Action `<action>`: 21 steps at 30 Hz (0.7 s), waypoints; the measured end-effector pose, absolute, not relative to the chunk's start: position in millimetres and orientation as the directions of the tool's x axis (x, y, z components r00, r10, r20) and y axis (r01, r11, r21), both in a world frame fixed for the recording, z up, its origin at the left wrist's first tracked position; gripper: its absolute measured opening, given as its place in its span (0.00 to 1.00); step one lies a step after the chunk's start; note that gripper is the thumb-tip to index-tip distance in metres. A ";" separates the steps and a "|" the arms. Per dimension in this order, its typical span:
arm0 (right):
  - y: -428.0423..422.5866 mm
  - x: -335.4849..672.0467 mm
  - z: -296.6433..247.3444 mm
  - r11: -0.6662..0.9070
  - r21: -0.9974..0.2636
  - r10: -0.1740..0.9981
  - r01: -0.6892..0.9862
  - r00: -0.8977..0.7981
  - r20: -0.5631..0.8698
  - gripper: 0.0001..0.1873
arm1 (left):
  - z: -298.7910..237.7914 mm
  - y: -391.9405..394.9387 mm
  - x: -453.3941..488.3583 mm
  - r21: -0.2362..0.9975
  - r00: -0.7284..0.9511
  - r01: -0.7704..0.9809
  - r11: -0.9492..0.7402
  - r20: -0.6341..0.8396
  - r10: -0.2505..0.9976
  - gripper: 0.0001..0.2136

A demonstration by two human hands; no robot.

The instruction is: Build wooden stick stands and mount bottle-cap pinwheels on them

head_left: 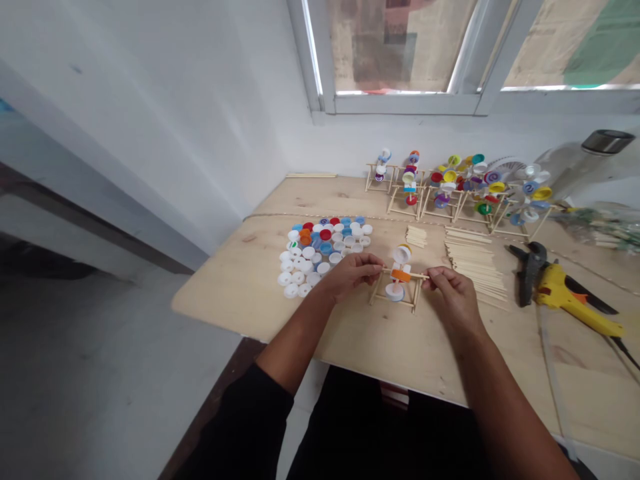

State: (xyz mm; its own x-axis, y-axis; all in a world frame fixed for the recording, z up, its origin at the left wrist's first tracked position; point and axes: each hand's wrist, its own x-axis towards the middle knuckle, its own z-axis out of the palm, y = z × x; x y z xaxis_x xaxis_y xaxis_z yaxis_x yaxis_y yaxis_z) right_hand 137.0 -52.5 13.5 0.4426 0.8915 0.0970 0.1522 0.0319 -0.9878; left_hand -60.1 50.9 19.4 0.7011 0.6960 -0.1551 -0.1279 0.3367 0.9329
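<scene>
Plywood tabletop (350,353), with bottle caps (325,250) massed at left and loose sticks (475,267) at right. Between them, left hand (350,273) and right hand (453,290) each pinch one axle end of a small cap wheel (399,280) standing on its stick frame.

Clear jar (590,167) — blurred, cut by right edge

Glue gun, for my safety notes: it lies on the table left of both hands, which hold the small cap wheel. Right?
Not quite: the head view shows the glue gun lying on the table right of the hands. The left hand and right hand do hold the cap wheel.
</scene>
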 end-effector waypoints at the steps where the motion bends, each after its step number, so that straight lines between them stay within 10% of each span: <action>1: -52.4 136.9 13.7 0.032 -0.988 0.892 0.151 0.442 0.096 0.15 | 19.3 50.7 -59.9 0.930 0.701 -0.135 0.343 -0.156 0.696 0.12; 11: -52.7 136.6 14.5 0.035 -0.988 0.892 0.151 0.441 0.099 0.15 | 17.5 47.0 -60.9 0.949 0.670 -0.116 0.293 -0.143 0.728 0.12; 21: -52.7 137.1 12.9 0.033 -0.985 0.887 0.168 0.450 0.107 0.16 | 10.3 18.8 -67.8 0.974 0.489 0.202 -0.099 -0.013 0.872 0.15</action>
